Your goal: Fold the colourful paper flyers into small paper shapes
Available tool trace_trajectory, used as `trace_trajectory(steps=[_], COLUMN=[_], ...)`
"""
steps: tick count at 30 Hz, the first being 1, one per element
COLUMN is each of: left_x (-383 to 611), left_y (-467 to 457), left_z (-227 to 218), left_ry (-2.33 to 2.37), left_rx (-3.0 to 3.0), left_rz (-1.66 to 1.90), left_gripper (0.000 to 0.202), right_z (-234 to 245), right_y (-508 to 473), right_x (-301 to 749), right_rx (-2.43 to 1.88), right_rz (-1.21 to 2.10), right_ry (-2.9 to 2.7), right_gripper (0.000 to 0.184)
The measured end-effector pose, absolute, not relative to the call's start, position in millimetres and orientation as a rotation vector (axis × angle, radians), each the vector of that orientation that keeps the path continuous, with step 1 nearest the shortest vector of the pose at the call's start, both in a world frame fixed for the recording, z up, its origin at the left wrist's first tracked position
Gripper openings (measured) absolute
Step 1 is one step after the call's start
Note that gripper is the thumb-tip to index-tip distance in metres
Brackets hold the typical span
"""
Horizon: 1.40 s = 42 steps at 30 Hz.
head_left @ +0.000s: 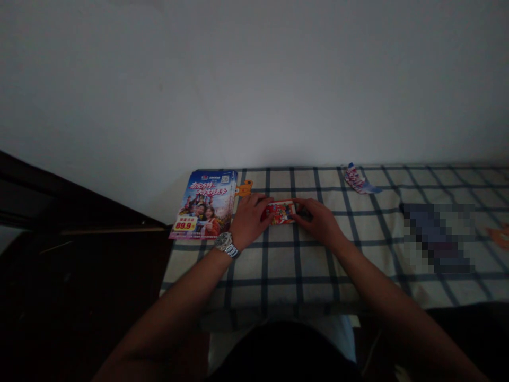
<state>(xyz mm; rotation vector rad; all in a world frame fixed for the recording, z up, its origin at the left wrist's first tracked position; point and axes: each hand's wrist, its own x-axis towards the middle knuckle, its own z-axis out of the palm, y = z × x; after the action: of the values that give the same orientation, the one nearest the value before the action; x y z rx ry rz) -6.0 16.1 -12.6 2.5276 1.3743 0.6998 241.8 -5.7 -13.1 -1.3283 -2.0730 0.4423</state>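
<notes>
A small, folded red printed paper (280, 212) lies on the checked cloth (294, 265). My left hand (249, 220), with a metal watch on its wrist, presses on the paper's left end with curled fingers. My right hand (318, 218) pinches the paper's right end. Both hands rest on the cloth.
A stack of colourful flyers (204, 204) lies at the cloth's left edge, just left of my left hand. A folded paper piece (358, 180) sits at the back near the white wall. A blurred-out patch (437, 236) is on the right. Dark furniture (79, 239) stands to the left.
</notes>
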Motion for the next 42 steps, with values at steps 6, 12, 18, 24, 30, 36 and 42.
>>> trace_trajectory(steps=[6,12,18,24,30,36,42], left_x=[-4,-4,-5,-4,-2,-1,0], left_y=[13,10,4,1,-2,-4,-5], left_z=[-10,-5,-1,1,8,8,7], left_ry=[1.337,1.244,1.169,1.100,1.046,1.008,1.042], left_rx=[2.483,2.384,2.156,2.021,1.894,1.853,1.834], left_rz=[0.730,0.738,0.776,0.825,0.805,0.811,0.833], left_gripper=[0.033,0.027,0.023,0.023,0.022,0.024,0.025], right_z=[-13,-19,-15,-10,-9,-12,-5], right_y=[-6,-4,-6,-7,-13,-14,-16], right_x=[241,243,242,243,242,241,240], right_rx=[-1.328,-1.367,-1.337,-1.285,-1.345,-1.346,-1.359], right_rz=[0.464,0.445,0.480,0.544,0.814,0.941,0.950], right_ry=[-2.075,-2.020,-2.026,-2.002,-1.784,-1.662,-1.636], right_gripper=[0.037,0.034,0.023,0.021,0.026,0.029,0.031])
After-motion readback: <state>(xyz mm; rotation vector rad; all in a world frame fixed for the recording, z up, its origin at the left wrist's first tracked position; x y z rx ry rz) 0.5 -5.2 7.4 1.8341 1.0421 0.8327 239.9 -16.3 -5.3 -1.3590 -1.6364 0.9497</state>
